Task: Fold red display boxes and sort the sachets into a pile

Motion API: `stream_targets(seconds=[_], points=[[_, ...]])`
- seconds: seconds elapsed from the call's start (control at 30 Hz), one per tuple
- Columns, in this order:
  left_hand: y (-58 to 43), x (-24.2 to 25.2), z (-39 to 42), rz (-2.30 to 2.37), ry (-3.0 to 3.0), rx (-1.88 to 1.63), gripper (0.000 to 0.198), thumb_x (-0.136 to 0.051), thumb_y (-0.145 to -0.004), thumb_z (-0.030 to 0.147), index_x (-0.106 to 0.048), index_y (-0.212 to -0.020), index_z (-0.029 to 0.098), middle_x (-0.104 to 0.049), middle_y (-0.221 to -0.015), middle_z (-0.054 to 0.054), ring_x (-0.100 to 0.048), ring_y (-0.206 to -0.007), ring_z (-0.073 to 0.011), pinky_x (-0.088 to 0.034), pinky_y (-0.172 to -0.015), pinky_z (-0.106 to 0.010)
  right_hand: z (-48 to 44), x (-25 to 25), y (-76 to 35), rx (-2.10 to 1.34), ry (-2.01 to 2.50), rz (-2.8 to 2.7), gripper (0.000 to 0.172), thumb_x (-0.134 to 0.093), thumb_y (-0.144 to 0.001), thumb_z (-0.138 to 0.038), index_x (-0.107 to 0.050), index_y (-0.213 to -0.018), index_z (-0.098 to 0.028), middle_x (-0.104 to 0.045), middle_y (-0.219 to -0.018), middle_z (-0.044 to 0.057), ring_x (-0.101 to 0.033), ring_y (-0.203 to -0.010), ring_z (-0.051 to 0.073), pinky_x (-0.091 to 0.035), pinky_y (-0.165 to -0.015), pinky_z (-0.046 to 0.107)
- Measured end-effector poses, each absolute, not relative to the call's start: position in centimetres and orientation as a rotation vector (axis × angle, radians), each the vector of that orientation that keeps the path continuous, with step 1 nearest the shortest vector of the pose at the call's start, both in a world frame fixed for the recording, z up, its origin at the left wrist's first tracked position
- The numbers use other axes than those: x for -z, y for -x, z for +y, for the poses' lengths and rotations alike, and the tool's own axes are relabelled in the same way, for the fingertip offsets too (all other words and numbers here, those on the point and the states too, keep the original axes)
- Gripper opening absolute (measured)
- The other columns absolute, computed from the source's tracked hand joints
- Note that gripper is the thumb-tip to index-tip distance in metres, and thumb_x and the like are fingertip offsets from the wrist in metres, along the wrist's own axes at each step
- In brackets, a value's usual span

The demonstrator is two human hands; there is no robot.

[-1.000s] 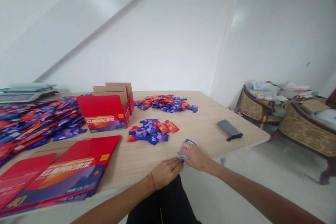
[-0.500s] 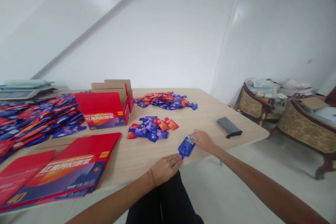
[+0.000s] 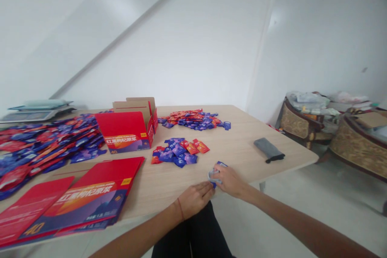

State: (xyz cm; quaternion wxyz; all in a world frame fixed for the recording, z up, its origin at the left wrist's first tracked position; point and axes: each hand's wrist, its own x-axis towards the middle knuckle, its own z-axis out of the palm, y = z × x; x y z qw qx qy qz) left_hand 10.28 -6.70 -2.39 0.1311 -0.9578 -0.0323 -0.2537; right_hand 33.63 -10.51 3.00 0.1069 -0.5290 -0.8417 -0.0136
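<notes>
My right hand (image 3: pixel 226 179) is closed on a pale grey cloth (image 3: pixel 214 175), which it presses on a blue sachet (image 3: pixel 222 164) at the table's front edge. The hand and cloth cover most of that sachet. My left hand (image 3: pixel 198 197) lies beside it with fingers together, its fingertips at the sachet's near end. A small pile of blue and red sachets (image 3: pixel 178 151) lies just beyond my hands. Farther back is a larger pile of sachets (image 3: pixel 196 120).
An open red carton (image 3: pixel 125 131) stands at left centre. Flattened cartons (image 3: pixel 87 197) lie at the front left, with a big sachet heap (image 3: pixel 51 141) behind. A grey pouch (image 3: pixel 268 149) lies on the right. Patterned chairs (image 3: pixel 294 123) hold bags and boxes.
My right hand has moved down over the blue sachet with the cloth, from its top end toward my left hand. The view has shifted slightly.
</notes>
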Motion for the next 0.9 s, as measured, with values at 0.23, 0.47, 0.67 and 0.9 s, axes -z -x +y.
stream_targets(seconds=[0.23, 0.47, 0.67, 0.9], points=[[-10.1, 2.1, -6.8, -0.087, 2.776, 0.74, 0.028, -0.046, -0.106, 0.013, -0.061, -0.129, 0.006, -0.071, -0.129, -0.018, -0.068, -0.123, -0.024, -0.055, -0.11, -0.037, -9.6, -3.2, -34.9, 0.051, 1.708, -2.421, 0.022, -0.061, -0.092, -0.023, -0.077, -0.106, -0.027, -0.066, -0.106, 0.006, -0.061, -0.095, 0.018, -0.044, -0.08, 0.026], [-10.1, 2.9, -6.5, -0.092, 2.76, 0.742, 0.029, -0.046, -0.106, 0.014, -0.061, -0.13, 0.008, -0.07, -0.131, -0.018, -0.067, -0.124, -0.0229, -0.054, -0.11, -0.037, -7.2, -2.9, -38.8, 0.06, 1.888, -2.283, 0.026, -0.059, -0.093, -0.022, -0.077, -0.111, -0.025, -0.068, -0.109, 0.006, -0.065, -0.099, 0.018, -0.042, -0.084, 0.025], [-10.1, 2.8, -6.6, -0.095, 2.742, 0.729, 0.03, -0.049, -0.104, 0.013, -0.059, -0.132, 0.007, -0.069, -0.133, -0.018, -0.065, -0.127, -0.0249, -0.054, -0.111, -0.038, -6.5, -2.9, -42.3, 0.078, 1.938, -2.113, 0.032, -0.051, -0.099, -0.026, -0.075, -0.12, -0.026, -0.068, -0.117, 0.005, -0.064, -0.103, 0.018, -0.043, -0.089, 0.025], [-9.8, 1.5, -7.1, -0.11, 2.713, 0.751, 0.022, -0.052, -0.106, 0.027, -0.064, -0.117, 0.012, -0.074, -0.116, -0.012, -0.071, -0.109, -0.0225, -0.059, -0.092, -0.033, -6.9, -0.9, -44.8, 0.237, 2.144, -1.722, 0.033, -0.05, -0.099, -0.023, -0.073, -0.122, -0.026, -0.066, -0.117, 0.006, -0.063, -0.098, 0.017, -0.044, -0.084, 0.025]])
